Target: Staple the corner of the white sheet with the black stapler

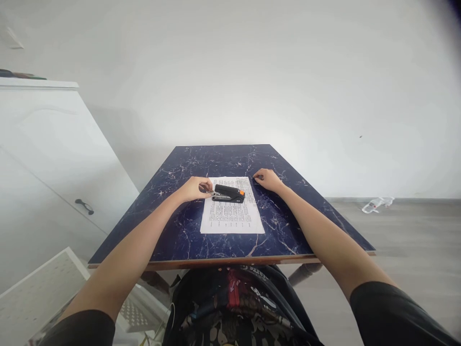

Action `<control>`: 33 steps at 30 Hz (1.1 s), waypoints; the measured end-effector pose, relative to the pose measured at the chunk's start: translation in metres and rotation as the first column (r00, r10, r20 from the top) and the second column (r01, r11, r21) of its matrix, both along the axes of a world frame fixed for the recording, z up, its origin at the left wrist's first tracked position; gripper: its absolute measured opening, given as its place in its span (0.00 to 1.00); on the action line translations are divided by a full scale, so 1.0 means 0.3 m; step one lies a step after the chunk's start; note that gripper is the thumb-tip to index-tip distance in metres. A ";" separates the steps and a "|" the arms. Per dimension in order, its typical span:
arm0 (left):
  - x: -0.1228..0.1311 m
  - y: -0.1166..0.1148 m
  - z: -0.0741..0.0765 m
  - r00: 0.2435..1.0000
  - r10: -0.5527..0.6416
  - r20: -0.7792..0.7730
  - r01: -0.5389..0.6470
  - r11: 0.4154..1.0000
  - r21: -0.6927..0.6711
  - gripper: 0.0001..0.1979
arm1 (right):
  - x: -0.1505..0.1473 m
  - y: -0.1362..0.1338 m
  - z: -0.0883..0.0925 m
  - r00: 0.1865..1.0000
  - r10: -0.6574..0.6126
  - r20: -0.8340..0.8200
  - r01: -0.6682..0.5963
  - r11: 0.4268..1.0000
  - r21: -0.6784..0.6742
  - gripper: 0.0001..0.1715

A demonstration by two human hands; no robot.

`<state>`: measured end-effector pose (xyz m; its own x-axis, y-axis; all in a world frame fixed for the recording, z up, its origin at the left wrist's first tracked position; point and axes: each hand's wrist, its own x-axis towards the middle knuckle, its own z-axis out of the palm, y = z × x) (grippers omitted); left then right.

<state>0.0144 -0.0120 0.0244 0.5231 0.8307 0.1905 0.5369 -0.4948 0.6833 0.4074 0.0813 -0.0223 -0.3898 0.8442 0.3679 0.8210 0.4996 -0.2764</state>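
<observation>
A black stapler (234,198) with an orange patch at its right end lies on printed paper sheets (230,223), its jaws apart toward the left. At that left end, my left hand (196,188) is closed in a pinch on a silver metal part of the stapler. Whether loose staples are between the fingers cannot be seen. My right hand (268,180) rests on the table just right of the paper's far corner. Its fingers are curled together, and a small dark thing by the fingertips is too small to name.
The dark blue marbled table (219,161) stands against a white wall. At left is a white cabinet (43,144) with a black handle, and below it a white perforated rack (39,293). A crumpled clear plastic bag (377,204) lies on the floor at right.
</observation>
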 end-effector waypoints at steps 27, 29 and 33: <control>-0.104 0.042 -0.005 0.987 -0.129 -0.101 0.114 0.983 -0.145 0.20 | -0.171 -0.189 0.123 0.784 0.501 -0.366 -0.610 0.731 -0.306 0.37; -0.093 0.050 -0.025 0.991 -0.118 -0.064 0.108 0.984 -0.141 0.20 | -0.190 -0.200 0.127 0.776 0.538 -0.330 -0.629 0.706 -0.327 0.40; -0.040 0.066 -0.046 0.986 -0.146 -0.076 0.147 0.989 -0.003 0.19 | -0.208 -0.195 0.114 0.771 0.541 -0.336 -0.632 0.718 -0.292 0.38</control>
